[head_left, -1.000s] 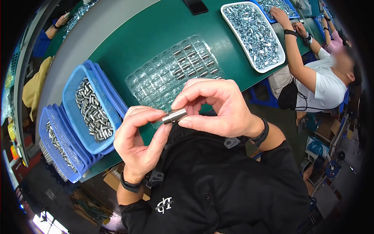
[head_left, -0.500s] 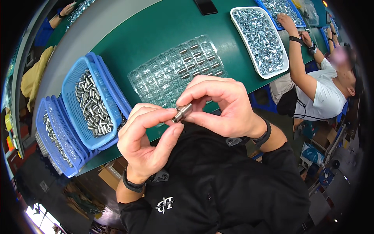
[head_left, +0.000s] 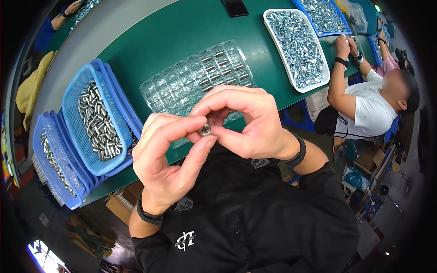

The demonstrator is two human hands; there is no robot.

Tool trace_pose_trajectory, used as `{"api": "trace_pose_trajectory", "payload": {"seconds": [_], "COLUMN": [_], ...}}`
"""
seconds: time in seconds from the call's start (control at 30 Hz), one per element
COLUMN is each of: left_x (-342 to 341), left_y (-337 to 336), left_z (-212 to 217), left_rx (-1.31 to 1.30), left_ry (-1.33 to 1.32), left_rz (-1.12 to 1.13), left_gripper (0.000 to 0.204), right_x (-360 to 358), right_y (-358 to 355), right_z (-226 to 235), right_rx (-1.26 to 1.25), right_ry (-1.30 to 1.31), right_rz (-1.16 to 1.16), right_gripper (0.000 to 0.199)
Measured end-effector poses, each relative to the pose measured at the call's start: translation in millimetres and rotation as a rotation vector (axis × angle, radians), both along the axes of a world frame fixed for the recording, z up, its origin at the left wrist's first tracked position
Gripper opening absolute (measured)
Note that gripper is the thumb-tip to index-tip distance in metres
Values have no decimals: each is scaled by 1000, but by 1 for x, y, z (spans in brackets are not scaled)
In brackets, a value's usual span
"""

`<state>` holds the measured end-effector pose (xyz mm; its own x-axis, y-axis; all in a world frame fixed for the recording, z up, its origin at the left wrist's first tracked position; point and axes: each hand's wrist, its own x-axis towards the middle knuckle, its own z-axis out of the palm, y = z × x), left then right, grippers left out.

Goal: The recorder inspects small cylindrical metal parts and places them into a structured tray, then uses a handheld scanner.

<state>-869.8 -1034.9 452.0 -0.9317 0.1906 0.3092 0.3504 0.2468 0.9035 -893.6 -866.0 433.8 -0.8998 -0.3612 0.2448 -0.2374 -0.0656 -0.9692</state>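
A small metal cylinder (head_left: 205,130) is held in front of my chest, its round end with a dark hole facing up toward me. My right hand (head_left: 250,120) pinches it from the right between thumb and bent fingers. From the left, the index finger and thumb of my left hand (head_left: 166,157) close on it too, and they hide part of its side. Just beyond the hands, a clear plastic blister tray (head_left: 168,84) lies on the green table. Similar metal cylinders (head_left: 223,63) fill several of its right-hand pockets.
Blue plastic baskets (head_left: 75,109) with loose metal cylinders (head_left: 98,123) stand at the left. A white tray (head_left: 268,22) of small shiny parts sits at the far right, beside a blue tray (head_left: 334,32). A dark phone (head_left: 235,7) lies at the back. A co-worker (head_left: 364,113) sits at the right.
The metal cylinder has turned from lying slantwise, side on, to showing its holed end. The view has shifted slightly. At the right, the co-worker's hands have come together, away from the blue tray.
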Motion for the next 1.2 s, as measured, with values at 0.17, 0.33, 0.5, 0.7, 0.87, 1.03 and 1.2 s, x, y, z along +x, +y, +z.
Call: {"api": "trace_pose_trajectory", "payload": {"seconds": [0.17,0.33,0.5,0.7,0.87,1.03,1.2], "left_x": [-3,-3,1,0,-5,4,21], "left_y": [-1,-4,-3,5,10,15,2], "left_z": [-2,-4,-9,-30,-26,-34,-54], "left_rx": [1,0,-23,-2,30,175,421], "left_ry": [5,-17,-52,-196,-260,-351,-432], "left_rz": [-1,-2,24,-23,-110,-114,-71], "left_gripper": [26,25,23,21,19,18,16], "right_x": [1,2,12,16,19,31,4], "right_y": [0,-1,8,20,23,29,52], "right_z": [-1,-3,-7,-18,-12,-1,55], "right_rx": [12,1,44,111,203,169,302], "right_ry": [-20,-28,-55,-153,-181,-252,208], "right_rz": [-12,-13,-27,-59,-78,-105,-258], "right_gripper": [23,23,23,21,22,21,13]}}
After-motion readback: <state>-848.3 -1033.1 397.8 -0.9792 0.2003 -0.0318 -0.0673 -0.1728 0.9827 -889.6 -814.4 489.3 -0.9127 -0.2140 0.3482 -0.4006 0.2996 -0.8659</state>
